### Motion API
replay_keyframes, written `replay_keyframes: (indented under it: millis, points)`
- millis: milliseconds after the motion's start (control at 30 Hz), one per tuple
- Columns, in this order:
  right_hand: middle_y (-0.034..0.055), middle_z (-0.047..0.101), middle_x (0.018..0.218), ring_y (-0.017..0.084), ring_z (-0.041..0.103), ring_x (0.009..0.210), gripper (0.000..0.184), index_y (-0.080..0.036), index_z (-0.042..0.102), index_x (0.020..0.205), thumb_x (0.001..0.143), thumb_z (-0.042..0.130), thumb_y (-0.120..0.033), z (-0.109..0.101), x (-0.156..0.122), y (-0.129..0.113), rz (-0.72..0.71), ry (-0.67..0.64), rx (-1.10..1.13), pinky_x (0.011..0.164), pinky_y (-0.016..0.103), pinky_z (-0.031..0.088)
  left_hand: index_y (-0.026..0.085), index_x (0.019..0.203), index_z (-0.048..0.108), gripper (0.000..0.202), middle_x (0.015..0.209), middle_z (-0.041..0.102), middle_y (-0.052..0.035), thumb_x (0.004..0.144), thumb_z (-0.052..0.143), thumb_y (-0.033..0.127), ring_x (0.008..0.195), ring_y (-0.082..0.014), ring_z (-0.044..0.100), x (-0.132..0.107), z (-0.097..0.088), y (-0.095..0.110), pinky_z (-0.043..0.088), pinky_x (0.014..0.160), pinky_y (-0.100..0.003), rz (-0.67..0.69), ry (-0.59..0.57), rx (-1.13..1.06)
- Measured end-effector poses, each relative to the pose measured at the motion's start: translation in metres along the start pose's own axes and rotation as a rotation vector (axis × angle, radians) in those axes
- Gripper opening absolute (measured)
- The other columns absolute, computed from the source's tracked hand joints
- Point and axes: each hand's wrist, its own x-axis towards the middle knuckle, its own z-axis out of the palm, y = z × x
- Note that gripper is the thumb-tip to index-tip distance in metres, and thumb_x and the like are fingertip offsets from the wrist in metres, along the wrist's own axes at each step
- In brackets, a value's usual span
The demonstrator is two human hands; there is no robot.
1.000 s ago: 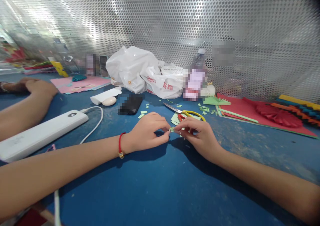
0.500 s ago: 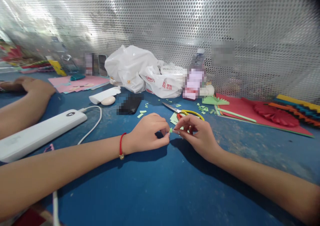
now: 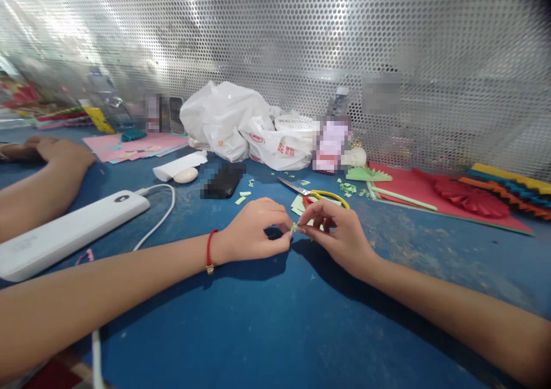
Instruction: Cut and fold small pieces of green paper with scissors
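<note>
Between the fingertips of both hands is a small piece of light green paper (image 3: 294, 228), which looks folded or cut into a tiny shape. My left hand (image 3: 258, 231), with a red cord bracelet (image 3: 209, 252) at the wrist, pinches it from the left. From the right, my right hand (image 3: 338, 231) pinches it between thumb and forefinger. Just behind the right hand lie yellow-and-red-handled scissors (image 3: 327, 197), blades pointing away to the left. Pale green paper pieces (image 3: 297, 205) lie partly under the scissors. Small green scraps (image 3: 348, 188) are scattered beyond.
A white power bank (image 3: 73, 234) with a cable lies left, near another person's arm (image 3: 47, 177). A black phone (image 3: 224, 181), white plastic bags (image 3: 228, 119) and a propped phone (image 3: 331, 142) stand behind. Red paper (image 3: 413, 191) with folded paper fans lies right. A perforated metal wall (image 3: 275, 33) closes the back.
Both hands stay in nearly the same place, with the green paper piece turned slightly between the fingertips. The view has shifted very slightly.
</note>
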Motion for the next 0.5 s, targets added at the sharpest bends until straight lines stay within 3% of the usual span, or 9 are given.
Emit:
replay_keyframes:
  millis: [500]
  points:
    - [0.0001,0.067,0.072,0.009,0.055,0.055,0.015,-0.018,0.064,0.077,0.077,0.075,-0.028,-0.0022,0.0048,0.0005,0.124,-0.002,0.078,0.050,0.022,0.040,0.016,0.074,0.068,0.011,0.067,0.067,-0.0003,0.081,0.061,0.017,0.061,-0.0106,0.059,0.0005,-0.0019,-0.0045,0.044,0.065,-0.023,-0.133,0.004,-0.162]
